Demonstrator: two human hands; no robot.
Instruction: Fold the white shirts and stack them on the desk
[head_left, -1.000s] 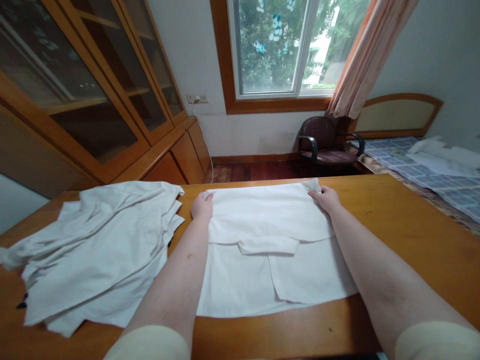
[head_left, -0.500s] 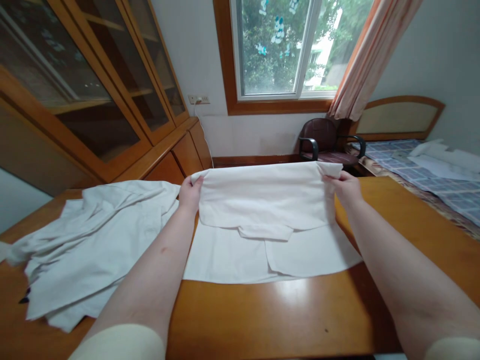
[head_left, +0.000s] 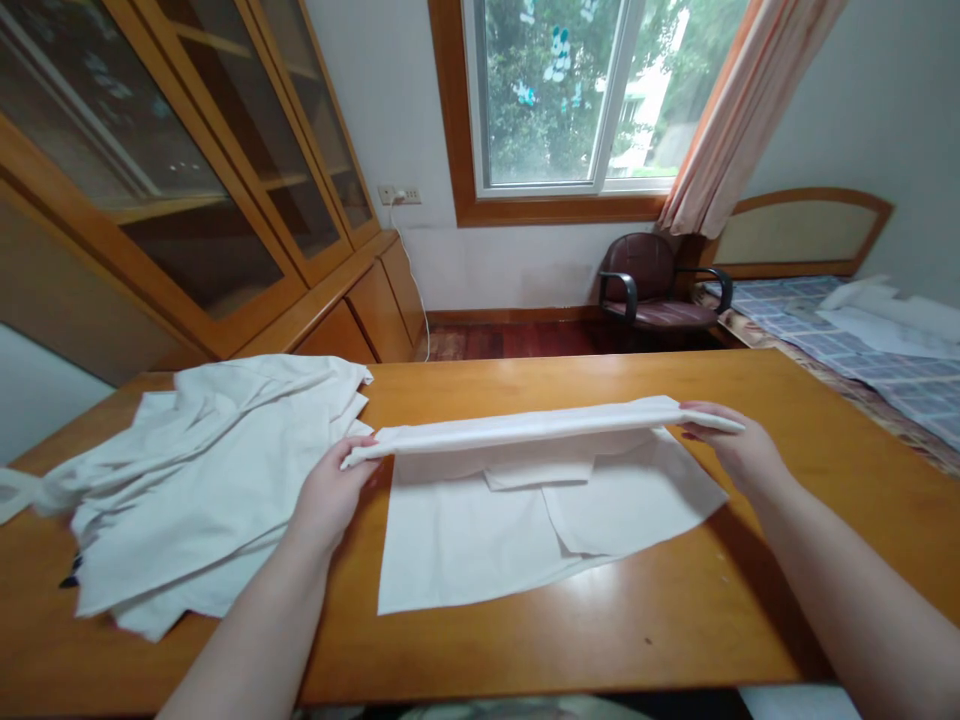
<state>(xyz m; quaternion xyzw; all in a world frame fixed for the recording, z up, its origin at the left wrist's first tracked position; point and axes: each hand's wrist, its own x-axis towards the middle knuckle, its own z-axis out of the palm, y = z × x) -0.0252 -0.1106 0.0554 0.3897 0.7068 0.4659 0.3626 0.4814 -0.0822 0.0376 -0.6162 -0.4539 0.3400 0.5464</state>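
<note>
A white garment [head_left: 480, 540] lies flat on the wooden table [head_left: 600, 640] in front of me. Its far edge [head_left: 540, 425] is lifted and folded over toward me, held level above the rest of the cloth. My left hand [head_left: 330, 495] pinches the left end of that lifted edge. My right hand [head_left: 731, 450] grips the right end. Both hands are closed on the cloth, just above the tabletop.
A heap of crumpled white garments [head_left: 195, 480] covers the table's left part. Beyond the table stand a glass-door wooden cabinet [head_left: 187, 190], a window [head_left: 577, 90] with a curtain, a dark armchair [head_left: 664, 285] and a bed [head_left: 862, 340] at right.
Both hands lifted the garment's far edge off the table, raised it, then drew it toward me and lower, so that the cloth now folds over itself.
</note>
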